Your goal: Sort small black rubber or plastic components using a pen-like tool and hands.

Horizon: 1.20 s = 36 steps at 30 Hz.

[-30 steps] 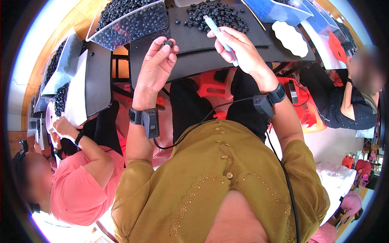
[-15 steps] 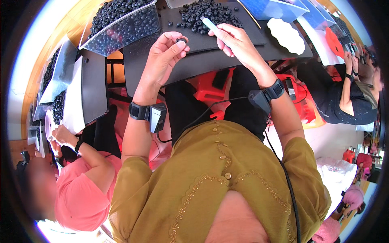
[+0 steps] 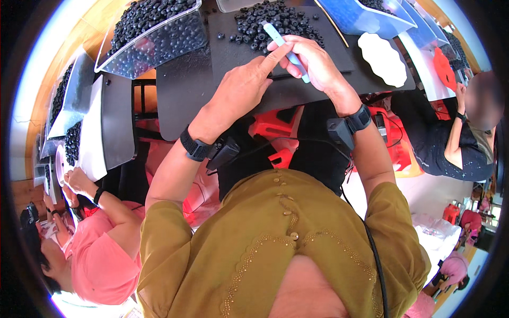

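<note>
My right hand (image 3: 316, 62) is closed round a slim light-blue cutter-like tool (image 3: 274, 35), its tip pointing away from me over the pile. My left hand (image 3: 239, 91) is turned palm down, its index finger stretched out to touch the tool beside my right fingertips. The other left fingers curl under; what they hold, if anything, is hidden. Just beyond both hands, a heap of small round black parts with holes (image 3: 271, 20) lies on a dark board (image 3: 334, 58) on the black table (image 3: 180, 90).
A clear bin (image 3: 175, 45) full of black parts stands at the far left, a blue-tinted bin (image 3: 366, 20) at the far right. A thin stick (image 3: 333, 24) and a white scalloped pad (image 3: 383, 59) lie right of the heap. People sit at both sides; a cable hangs by my right arm.
My left hand has turned palm down and moved right to the tool. The black part seen earlier in its fingers no longer shows. More of the tool is visible in my right hand.
</note>
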Motion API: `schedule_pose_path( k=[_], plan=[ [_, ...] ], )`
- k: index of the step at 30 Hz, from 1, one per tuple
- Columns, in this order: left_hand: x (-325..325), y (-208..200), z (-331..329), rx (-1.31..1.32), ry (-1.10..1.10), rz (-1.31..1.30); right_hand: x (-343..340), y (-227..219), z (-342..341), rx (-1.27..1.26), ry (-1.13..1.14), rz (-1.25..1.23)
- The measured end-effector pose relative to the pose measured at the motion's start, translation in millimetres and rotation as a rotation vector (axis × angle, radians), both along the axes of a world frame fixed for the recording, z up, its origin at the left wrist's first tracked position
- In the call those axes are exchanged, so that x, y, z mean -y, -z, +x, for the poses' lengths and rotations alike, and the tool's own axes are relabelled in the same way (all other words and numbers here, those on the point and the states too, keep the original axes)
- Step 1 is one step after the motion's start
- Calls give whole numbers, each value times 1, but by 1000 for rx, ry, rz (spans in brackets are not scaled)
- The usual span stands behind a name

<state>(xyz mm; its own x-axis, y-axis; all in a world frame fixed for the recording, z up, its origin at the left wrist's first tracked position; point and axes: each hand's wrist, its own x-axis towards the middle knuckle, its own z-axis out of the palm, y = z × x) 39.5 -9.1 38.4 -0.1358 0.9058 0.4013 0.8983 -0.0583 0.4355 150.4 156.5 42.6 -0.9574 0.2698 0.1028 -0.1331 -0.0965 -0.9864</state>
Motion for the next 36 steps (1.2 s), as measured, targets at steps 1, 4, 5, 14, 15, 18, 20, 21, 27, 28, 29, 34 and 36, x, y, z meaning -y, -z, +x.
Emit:
schedule_pose_path(
  k=[1,4,5,14,15,18,20,21,27,28,29,34,36],
  plan=[
    [-3,0,-2,-1,5,-1,-3,0,0,-1,5,-1],
    [-8,1,-6,-87,-39,-62,-2,-3,1,34,-39,-77],
    [-9,2,-9,-138,-57,-88,-3,-2,2,37,-45,-121],
    [-22,7,-26,-231,-98,48,-7,3,10,76,-71,-251],
    [-23,5,-27,-232,-102,56,-8,3,11,75,-92,-253],
    [-23,1,-27,-275,-164,-43,-9,4,15,66,-123,-263],
    [-25,1,-32,-238,-172,27,-8,4,19,59,-130,-271],
    [-24,0,-35,-196,-183,96,-7,3,21,71,-102,-262],
    [-8,-23,-76,391,-199,177,-19,2,26,33,12,-127],
    [-8,-23,-84,579,-134,157,-20,0,25,0,46,-66],
    [-10,-26,-83,572,-135,161,-24,-1,23,-30,77,-54],
    [-29,-31,-73,1648,422,273,-38,-23,11,-259,311,111],
    [-37,-32,-70,1761,440,256,-43,-31,8,-292,346,165]
  ],
)
